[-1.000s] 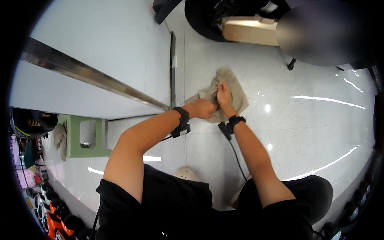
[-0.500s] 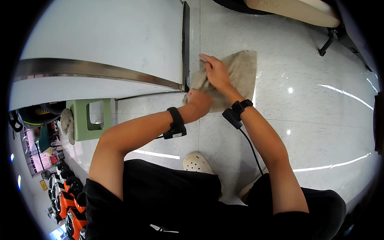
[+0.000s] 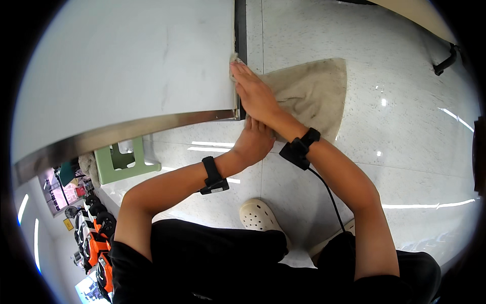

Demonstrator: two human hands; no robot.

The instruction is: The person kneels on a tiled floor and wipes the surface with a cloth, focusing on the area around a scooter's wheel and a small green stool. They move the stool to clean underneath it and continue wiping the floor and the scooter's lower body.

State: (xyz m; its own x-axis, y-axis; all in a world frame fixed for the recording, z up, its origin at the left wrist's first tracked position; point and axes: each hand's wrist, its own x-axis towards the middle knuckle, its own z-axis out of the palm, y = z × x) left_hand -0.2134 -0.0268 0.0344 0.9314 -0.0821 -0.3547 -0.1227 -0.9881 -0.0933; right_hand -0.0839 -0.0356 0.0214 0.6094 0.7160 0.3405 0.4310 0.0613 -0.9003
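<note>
A beige cloth [image 3: 316,93] lies spread on the floor beside the dark metal-edged corner of a white panel [image 3: 152,55]. My right hand [image 3: 258,99] holds the cloth's left end against the panel's upright edge, fingers together and long; a bit of cloth pokes out past the fingertips. Just below it, my left hand [image 3: 253,142] is closed at the cloth's near corner, close to the panel's bottom corner. Its fingertips are partly hidden under my right hand. Both wrists carry a black strapped device.
A green plastic stool [image 3: 109,164] stands left, below the panel's metal trim [image 3: 126,129]. A beige vehicle part [image 3: 420,17] and a black stand leg [image 3: 445,61] are at the far right. My cream clog [image 3: 258,215] is on the tiled floor. Orange motorbikes [image 3: 96,243] stand lower left.
My right hand has moved left from the middle of the cloth onto the panel's edge, pulling the cloth's end along. My left hand has shifted slightly down. The view has tilted.
</note>
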